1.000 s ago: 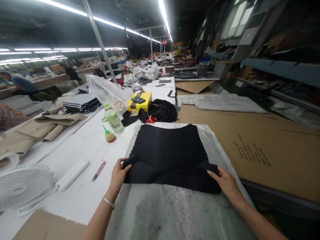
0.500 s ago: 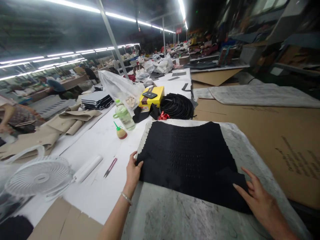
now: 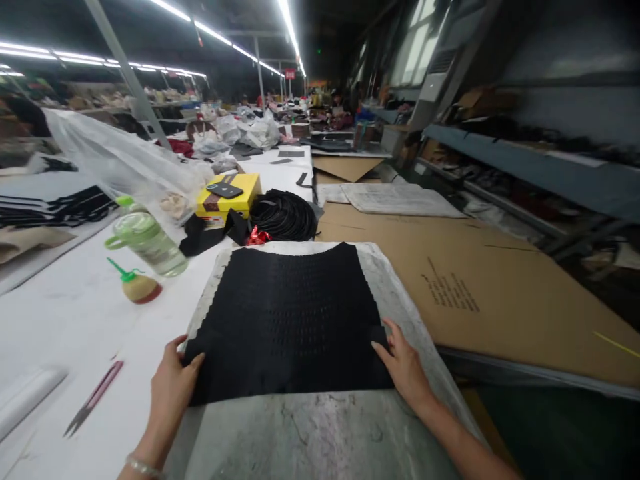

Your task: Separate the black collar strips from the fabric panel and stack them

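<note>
A wide black fabric panel [image 3: 290, 320] with rows of small slits and jagged side edges lies flat on a stained grey board [image 3: 320, 433]. My left hand [image 3: 175, 373] grips its lower left edge, thumb on top and fingers at the side. At the lower right edge my right hand [image 3: 403, 363] pinches the panel the same way, with a small darker flap under the thumb. Fingers beneath the cloth are partly hidden. Left of the board, thread snips [image 3: 95, 397] with a pink handle rest on the white table [image 3: 60, 320].
An oil bottle [image 3: 140, 285] and a green-lidded water jug [image 3: 147, 240] stand at the left. Behind the board are a coil of black cord [image 3: 284, 215], and a yellow box [image 3: 229, 197] with a phone [image 3: 225, 191] on it. Cardboard [image 3: 400, 247] spreads out at the right.
The view has swung to the right, so everything sits further left. The panel now lies straighter, its lower edge nearly level. My right hand's fingers have closed in on its edge.
</note>
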A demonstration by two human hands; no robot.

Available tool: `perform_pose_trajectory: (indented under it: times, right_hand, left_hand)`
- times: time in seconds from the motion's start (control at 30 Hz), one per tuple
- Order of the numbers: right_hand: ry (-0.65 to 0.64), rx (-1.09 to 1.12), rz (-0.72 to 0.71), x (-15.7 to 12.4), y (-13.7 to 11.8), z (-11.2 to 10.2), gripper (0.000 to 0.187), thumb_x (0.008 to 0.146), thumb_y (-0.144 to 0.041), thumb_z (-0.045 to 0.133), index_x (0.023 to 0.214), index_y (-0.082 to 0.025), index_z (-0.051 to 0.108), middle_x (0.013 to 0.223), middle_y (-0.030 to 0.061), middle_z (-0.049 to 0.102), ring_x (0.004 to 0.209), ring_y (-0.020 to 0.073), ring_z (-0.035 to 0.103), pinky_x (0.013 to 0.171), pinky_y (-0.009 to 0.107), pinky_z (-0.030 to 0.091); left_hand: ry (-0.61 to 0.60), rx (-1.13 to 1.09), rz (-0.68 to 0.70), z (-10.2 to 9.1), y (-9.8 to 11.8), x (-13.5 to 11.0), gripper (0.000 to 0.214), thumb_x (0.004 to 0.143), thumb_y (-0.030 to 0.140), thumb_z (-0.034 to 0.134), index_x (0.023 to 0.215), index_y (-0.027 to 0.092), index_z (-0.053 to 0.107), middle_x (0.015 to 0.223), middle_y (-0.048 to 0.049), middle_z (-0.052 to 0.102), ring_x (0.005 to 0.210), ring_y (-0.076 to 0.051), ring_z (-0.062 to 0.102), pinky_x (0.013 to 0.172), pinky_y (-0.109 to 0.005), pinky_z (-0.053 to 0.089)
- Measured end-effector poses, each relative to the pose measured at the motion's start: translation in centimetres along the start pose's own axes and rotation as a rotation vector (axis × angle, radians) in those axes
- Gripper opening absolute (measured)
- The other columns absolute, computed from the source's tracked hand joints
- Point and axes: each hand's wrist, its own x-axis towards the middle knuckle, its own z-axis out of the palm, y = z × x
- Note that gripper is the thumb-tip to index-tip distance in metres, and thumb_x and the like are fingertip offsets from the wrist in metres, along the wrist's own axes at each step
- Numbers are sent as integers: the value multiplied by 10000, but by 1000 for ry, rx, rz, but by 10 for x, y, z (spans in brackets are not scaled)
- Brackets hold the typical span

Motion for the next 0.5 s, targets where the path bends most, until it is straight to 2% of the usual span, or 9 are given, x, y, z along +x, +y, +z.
perform_pose_trajectory:
  times: [0.1, 0.23, 0.33, 0.5]
  right_hand:
    - [8, -4, -9, -1, -3, 0, 537, 862, -390, 444, 1352, -170, 432, 746, 2, 557, 716, 220, 594, 720, 369, 479]
    - [6, 2, -21, -3, -3, -1, 515, 864, -363, 441, 1348, -185, 440, 822, 25, 583, 774, 220, 591, 728, 356, 473]
    - [11, -9, -24, -2, -2, -1, 504, 861, -358, 441, 1330, -176, 458, 803, 17, 560, 751, 213, 580, 723, 351, 464]
    - [21, -26, -24, 0, -2, 0, 485, 855, -354, 445, 1307, -182, 477, 731, -14, 498, 685, 195, 555, 697, 333, 453]
  left_hand:
    - [-19, 12, 8, 1, -4, 3, 656, 753, 513, 515, 1320, 189, 458, 949, -95, 628, 862, -285, 627, 789, -387, 473]
    - [-10, 30, 7, 1, -6, 2, 697, 737, 571, 495, 1329, 204, 458, 981, -115, 616, 917, -311, 628, 820, -420, 482]
    - [-21, 46, -16, 0, -1, 1, 737, 708, 590, 478, 1331, 196, 460, 1011, -141, 602, 992, -345, 612, 855, -447, 476]
    - [-38, 64, -33, -3, 7, 1, 751, 688, 574, 461, 1327, 179, 466, 1024, -158, 598, 1003, -355, 609, 857, -457, 481]
